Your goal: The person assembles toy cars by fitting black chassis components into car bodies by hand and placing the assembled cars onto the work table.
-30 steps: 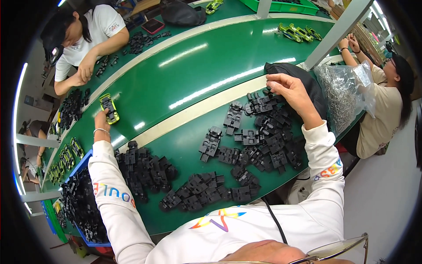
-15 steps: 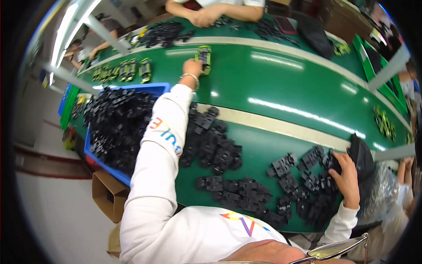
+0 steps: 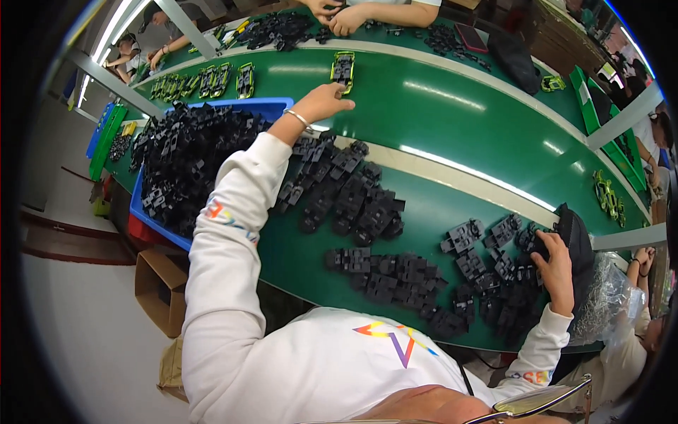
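Note:
My left hand (image 3: 325, 104) is over the green belt, just below a black part in a yellow-green frame (image 3: 343, 69). Its fingers are loosely stretched and hold nothing; a bracelet circles the wrist. My right hand (image 3: 558, 272) rests at the right edge of a group of small black plastic parts (image 3: 505, 265). Thumb and fingers there are spread, the tips against dark pieces and partly lost among them. More black plastic parts (image 3: 353, 194) lie heaped below my left hand, and another group of black parts (image 3: 395, 279) is spread near my body.
A blue bin (image 3: 272, 106) piled with black parts stands left of my left arm. Several yellow-green framed parts (image 3: 215, 80) line the belt's far left. A black bag (image 3: 575, 240) and clear plastic wrap (image 3: 607, 300) lie at right. Across the belt, a person's hands (image 3: 346, 18) work.
My left hand has let go of the yellow-green framed part and drawn back toward me. The part stays on the belt. My right hand keeps its place at the black parts.

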A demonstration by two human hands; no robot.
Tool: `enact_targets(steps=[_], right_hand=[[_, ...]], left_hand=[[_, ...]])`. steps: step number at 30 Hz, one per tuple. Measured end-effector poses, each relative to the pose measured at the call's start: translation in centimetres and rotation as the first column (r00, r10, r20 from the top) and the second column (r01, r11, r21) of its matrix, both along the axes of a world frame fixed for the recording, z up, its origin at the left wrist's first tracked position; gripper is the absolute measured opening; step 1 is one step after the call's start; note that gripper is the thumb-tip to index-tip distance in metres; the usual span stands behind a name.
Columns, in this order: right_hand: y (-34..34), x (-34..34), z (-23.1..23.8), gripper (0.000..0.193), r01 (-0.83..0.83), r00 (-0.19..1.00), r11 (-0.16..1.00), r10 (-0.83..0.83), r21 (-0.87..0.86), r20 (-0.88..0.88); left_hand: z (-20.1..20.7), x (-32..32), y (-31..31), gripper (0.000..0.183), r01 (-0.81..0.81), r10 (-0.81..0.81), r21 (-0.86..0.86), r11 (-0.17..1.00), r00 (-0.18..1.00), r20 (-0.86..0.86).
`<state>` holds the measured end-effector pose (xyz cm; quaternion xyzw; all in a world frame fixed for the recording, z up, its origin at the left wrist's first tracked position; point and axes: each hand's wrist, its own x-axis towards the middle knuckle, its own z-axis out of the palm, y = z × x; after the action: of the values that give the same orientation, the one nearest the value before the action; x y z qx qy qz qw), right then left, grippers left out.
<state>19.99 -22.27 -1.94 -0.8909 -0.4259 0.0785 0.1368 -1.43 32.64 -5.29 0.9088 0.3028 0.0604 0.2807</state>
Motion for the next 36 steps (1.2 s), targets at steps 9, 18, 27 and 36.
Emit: enact_targets(steps=[9, 18, 27, 36], right_hand=[[-0.4, 0.2, 0.1, 0.04, -0.006, 0.999, 1.0, 0.007, -0.009, 0.036], [-0.4, -2.1, 2.7, 0.028, -0.02, 0.999, 0.977, 0.013, 0.212, 0.032], [6.1, -6.7, 0.8, 0.025, 0.067, 0.876, 0.826, 0.22, 0.559, -0.429], [12.1, -7.7, -2.5, 0.019, -0.102, 0.936, 0.864, 0.251, 0.493, -0.246]], left_hand=[[-0.8, -7.4, -7.3, 0.051, 0.164, -0.159, 0.032, 0.986, 0.98, -0.118], [0.9, -10.2, -8.7, 0.036, 0.006, -0.051, 0.118, 0.993, 0.922, 0.383], [5.5, -12.3, -16.0, 0.026, 0.313, 0.551, -0.845, 0.433, 0.65, 0.523], [1.8, -10.0, -24.0, 0.035, 0.291, 0.463, -0.796, 0.53, 0.687, 0.56]])
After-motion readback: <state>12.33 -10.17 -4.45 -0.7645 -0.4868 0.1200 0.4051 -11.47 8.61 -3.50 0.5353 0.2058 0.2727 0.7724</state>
